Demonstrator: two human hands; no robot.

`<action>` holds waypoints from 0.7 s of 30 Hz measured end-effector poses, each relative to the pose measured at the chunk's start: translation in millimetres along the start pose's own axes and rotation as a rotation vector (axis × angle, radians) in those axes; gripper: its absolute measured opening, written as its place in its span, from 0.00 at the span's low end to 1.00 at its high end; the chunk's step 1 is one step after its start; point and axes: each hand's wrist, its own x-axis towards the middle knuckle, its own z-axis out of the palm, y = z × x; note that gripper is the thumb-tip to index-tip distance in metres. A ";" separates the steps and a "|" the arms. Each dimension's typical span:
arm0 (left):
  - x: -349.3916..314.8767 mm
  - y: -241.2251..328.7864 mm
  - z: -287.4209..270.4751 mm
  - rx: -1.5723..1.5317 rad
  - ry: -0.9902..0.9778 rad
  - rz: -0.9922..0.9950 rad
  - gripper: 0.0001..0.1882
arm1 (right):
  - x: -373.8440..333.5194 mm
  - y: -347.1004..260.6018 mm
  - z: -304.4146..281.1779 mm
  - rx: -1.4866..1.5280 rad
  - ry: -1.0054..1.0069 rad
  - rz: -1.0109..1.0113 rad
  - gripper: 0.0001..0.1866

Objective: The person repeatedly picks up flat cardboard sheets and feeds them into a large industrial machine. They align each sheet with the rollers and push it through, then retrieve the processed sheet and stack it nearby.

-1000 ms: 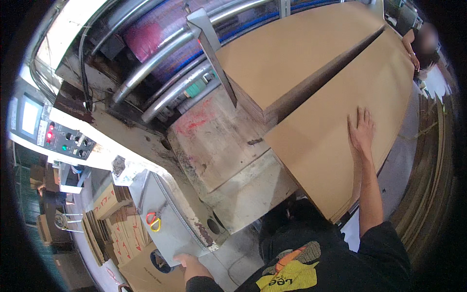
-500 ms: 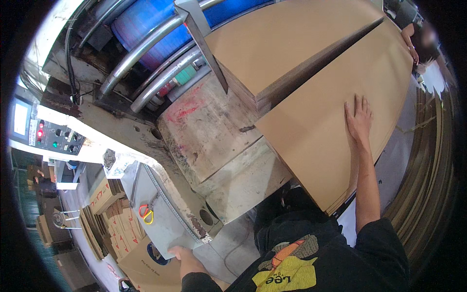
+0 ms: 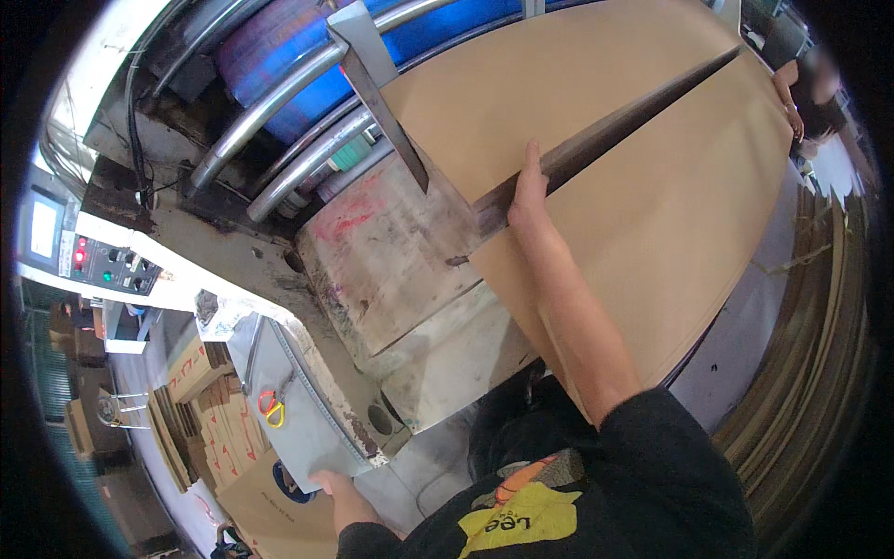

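My right hand (image 3: 530, 194) reaches over the near stack of brown cardboard sheets (image 3: 643, 224) to the side of the far stack (image 3: 559, 84). Seen edge-on, its fingers are stretched out and the palm seems to lie against that stack's cut edges; nothing is gripped. The near stack lies beside my body, and a dark wedge-shaped gap runs between the two. My left hand (image 3: 337, 486) touches the front corner of a grey tabletop (image 3: 312, 438). Its fingers are mostly hidden there, so its grip is unclear.
A machine with a blue roller (image 3: 298, 84) and metal bars (image 3: 270, 116) stands at the far left. A control panel (image 3: 112, 265) is left of it. Scissors (image 3: 271, 408) lie on the grey tabletop. Cardboard piles (image 3: 810, 354) stand right; another person (image 3: 810, 102) is far right.
My right hand has moved left and away from me, from lying flat on the near stack to the far stack's side. My left hand stays at the tabletop corner.
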 end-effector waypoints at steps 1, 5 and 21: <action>0.1 -1.1 -0.3 0.023 -0.076 0.041 0.49 | 11.9 7.4 8.7 0.071 0.054 0.015 0.51; 3.0 -8.7 -1.4 -0.038 -0.119 0.066 0.50 | 38.9 19.4 15.2 0.092 0.210 0.009 0.42; 56.9 -14.5 -1.7 -0.005 -0.001 0.147 0.54 | 38.2 23.5 15.7 0.258 0.064 -0.055 0.37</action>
